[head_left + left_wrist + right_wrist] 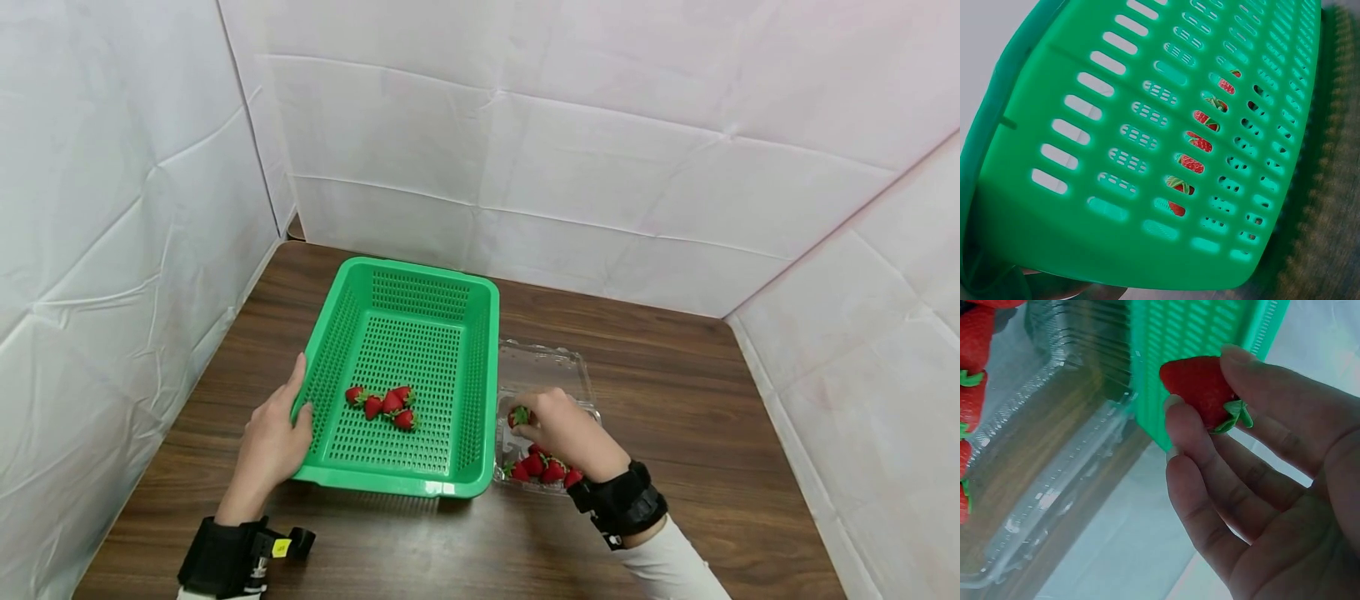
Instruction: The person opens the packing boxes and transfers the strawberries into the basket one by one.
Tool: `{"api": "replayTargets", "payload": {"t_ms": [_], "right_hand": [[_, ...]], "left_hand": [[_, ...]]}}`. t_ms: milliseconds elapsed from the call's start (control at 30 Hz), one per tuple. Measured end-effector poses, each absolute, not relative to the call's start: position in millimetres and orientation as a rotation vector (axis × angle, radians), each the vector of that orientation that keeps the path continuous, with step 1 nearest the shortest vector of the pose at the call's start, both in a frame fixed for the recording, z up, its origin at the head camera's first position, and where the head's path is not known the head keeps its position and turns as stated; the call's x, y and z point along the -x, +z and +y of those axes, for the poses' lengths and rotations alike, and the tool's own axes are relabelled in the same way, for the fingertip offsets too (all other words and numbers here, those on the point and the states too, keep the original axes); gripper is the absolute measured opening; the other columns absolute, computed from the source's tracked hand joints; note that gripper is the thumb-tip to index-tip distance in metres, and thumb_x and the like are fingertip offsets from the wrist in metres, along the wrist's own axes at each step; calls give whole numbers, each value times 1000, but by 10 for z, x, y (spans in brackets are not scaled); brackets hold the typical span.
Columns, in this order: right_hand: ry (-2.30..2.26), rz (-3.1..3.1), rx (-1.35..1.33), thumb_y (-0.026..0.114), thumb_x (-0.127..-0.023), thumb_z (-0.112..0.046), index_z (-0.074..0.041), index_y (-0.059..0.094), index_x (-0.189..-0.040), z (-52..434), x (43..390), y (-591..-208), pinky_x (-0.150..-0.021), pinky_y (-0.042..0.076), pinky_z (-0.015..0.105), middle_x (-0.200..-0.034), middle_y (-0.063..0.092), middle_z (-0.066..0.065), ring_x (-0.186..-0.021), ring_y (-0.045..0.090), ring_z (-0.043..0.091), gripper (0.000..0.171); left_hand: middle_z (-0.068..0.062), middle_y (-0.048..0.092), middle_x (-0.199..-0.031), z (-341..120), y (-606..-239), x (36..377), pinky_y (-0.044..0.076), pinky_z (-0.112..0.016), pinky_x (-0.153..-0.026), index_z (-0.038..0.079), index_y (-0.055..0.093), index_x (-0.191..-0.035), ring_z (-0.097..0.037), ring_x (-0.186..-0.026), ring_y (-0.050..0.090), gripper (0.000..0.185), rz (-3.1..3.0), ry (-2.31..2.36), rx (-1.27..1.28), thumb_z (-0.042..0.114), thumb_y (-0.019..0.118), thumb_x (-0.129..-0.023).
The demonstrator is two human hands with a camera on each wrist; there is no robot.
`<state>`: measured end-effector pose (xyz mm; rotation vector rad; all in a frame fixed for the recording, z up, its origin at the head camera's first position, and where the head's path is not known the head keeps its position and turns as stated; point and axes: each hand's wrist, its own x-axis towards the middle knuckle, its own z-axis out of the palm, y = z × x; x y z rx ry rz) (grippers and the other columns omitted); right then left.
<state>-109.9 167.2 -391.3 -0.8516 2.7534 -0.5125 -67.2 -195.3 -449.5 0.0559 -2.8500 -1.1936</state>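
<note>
Pinched a strawberry in the right hand over the clear container on the bench; with the left hand, gripped a green basket of five strawberries by its side.

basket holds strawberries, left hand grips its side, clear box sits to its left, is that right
Not quite: the head view shows the clear box right of the basket. The basket does hold strawberries, and the left hand grips its side.

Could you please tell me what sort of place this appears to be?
Probably a makeshift recording booth: creased white sheeting stands on three sides of a wood-grain tabletop, and black devices are strapped round both wrists.
</note>
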Motion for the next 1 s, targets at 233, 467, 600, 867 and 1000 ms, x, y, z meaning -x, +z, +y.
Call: {"api": "replayTargets", "payload": {"t_ms": [233,467,600,867,1000], "right_hand": [[-518,2806,930,72,-86,-10,-14,71,-104,1642,1077,-3794,-70,53,19,-102,66,1,-84,63,8,18],[-540,2824,1017,71,-86,-6,-8,70,-107,1572,1081,-3673,-70,53,19,-99,63,3,-82,63,10,22],[-533,2818,1019,70,-87,-7,-7,69,-108,1498,1091,-3602,-73,53,20,-101,64,4,-86,66,12,21],[-470,2822,1060,67,-91,-13,-12,69,-111,1330,1141,-3509,-70,51,19,-102,64,0,-81,62,7,21],[-431,2811,1123,66,-92,-14,-15,69,-110,1226,1173,-3473,-71,49,20,-103,64,0,-84,61,9,18]], "left_hand": [[-34,37,-146,-1950,-4500,676,42,-66,-92,16,9,-157,-54,-123,46,68,-2848,-1196,-56,6,44,-99],[-34,39,-145,-1948,-4505,681,43,-65,-89,15,11,-157,-54,-120,49,69,-2825,-1195,-48,5,45,-98],[-34,39,-145,-1949,-4506,678,44,-65,-88,15,11,-157,-54,-119,50,69,-2821,-1201,-45,4,45,-98],[-34,38,-146,-1951,-4499,670,43,-65,-89,16,10,-157,-54,-121,48,68,-2835,-1208,-55,5,45,-99],[-34,38,-146,-1954,-4496,671,43,-66,-90,16,10,-157,-54,-122,47,69,-2833,-1210,-53,5,45,-99]]}}
